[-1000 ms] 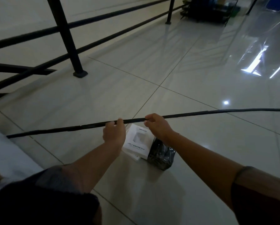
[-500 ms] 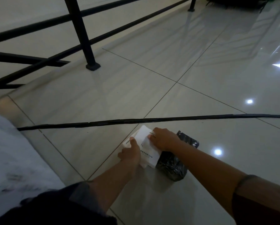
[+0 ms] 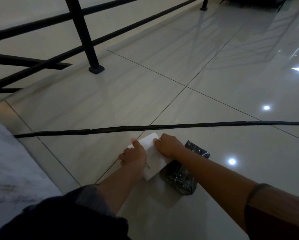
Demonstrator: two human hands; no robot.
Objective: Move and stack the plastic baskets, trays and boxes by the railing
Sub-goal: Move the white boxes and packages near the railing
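Observation:
A small white box lies on the tiled floor just in front of me. My left hand grips its left edge, thumb on top. My right hand holds its upper right side, fingers curled over the top. A crinkled black plastic packet lies against the box's right side, partly under my right forearm. The black railing runs along the upper left.
A long black taped cable crosses the floor just beyond the box. A white cloth-like surface fills the left edge. Dark racks stand far back by the railing. Glossy tiles stretch ahead and right.
Both hands let go of the black cable, which now lies on the floor, and came down onto the white box. The view has dipped lower and closer.

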